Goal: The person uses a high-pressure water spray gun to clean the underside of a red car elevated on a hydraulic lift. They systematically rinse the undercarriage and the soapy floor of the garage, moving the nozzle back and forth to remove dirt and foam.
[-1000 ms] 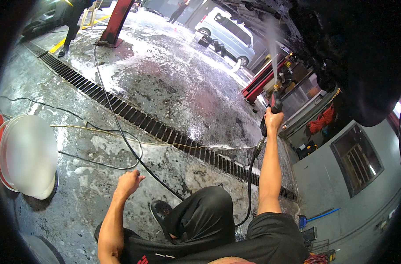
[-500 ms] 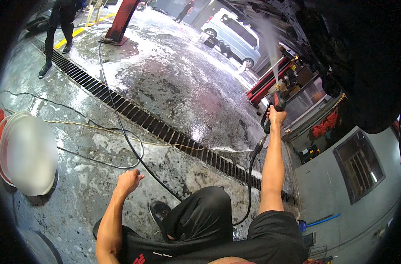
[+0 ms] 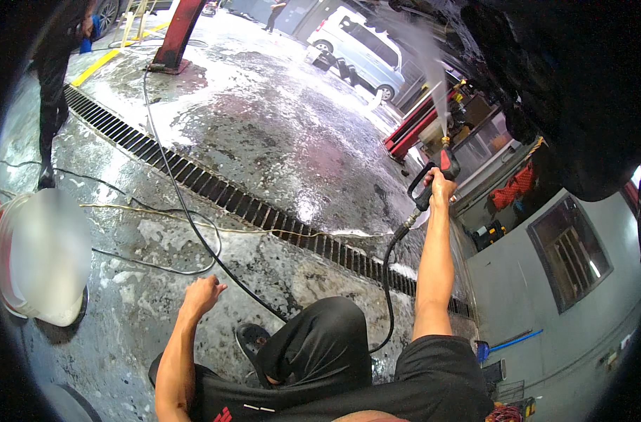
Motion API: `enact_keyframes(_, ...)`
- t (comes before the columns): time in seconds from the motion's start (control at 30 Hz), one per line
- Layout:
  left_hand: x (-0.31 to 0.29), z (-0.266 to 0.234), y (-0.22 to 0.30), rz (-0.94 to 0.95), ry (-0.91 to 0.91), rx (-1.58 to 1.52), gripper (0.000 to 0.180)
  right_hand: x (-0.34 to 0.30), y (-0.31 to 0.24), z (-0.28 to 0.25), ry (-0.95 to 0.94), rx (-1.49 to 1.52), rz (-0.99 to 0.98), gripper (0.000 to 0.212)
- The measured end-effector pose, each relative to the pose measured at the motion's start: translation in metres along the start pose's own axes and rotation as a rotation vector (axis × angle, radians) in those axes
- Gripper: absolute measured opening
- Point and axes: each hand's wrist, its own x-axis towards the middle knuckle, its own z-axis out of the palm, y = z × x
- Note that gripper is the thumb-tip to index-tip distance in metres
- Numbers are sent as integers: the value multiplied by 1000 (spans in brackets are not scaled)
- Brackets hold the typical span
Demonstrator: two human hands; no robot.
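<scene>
My right hand is wrapped round the grip of a black and red pressure washer spray gun, arm stretched out ahead. From its brass nozzle a fan of water sprays upward toward the dark underside of a raised vehicle. A black hose runs from the gun's lower end down past my knee. My left hand is curled into a loose fist above the wet floor, with nothing seen in it.
A slotted floor drain crosses the foamy floor. Hoses lie across it at left, near a white bucket. A person's leg stands behind the bucket. Farther off are a red lift post and a pale van. A grey wall is at right.
The spray gun has tilted slightly, its spray still running. The person at the far left has stepped nearer, beside the bucket. My left hand has barely moved.
</scene>
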Motion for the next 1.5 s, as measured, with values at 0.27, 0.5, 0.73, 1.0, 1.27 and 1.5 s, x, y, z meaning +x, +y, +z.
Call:
enact_keyframes(0.27,3,5,3,2,-42,-19,42,2,6,-55,-22,396,244,15)
enact_keyframes(0.5,5,11,-3,4,-25,16,39,-4,23,-95,-126,569,250,16)
enact_keyframes(0.73,2,8,-4,-3,-25,38,39,-2,40,-105,-142,601,273,15)
enact_keyframes(1.0,0,4,-3,9,1,17,38,-3,60,-84,-190,611,328,15)
enact_keyframes(1.27,-1,1,-2,7,10,25,40,-2,69,-68,-187,562,332,15)
enact_keyframes(1.5,-2,0,-1,39,30,11,41,-11,69,-51,-205,562,348,15)
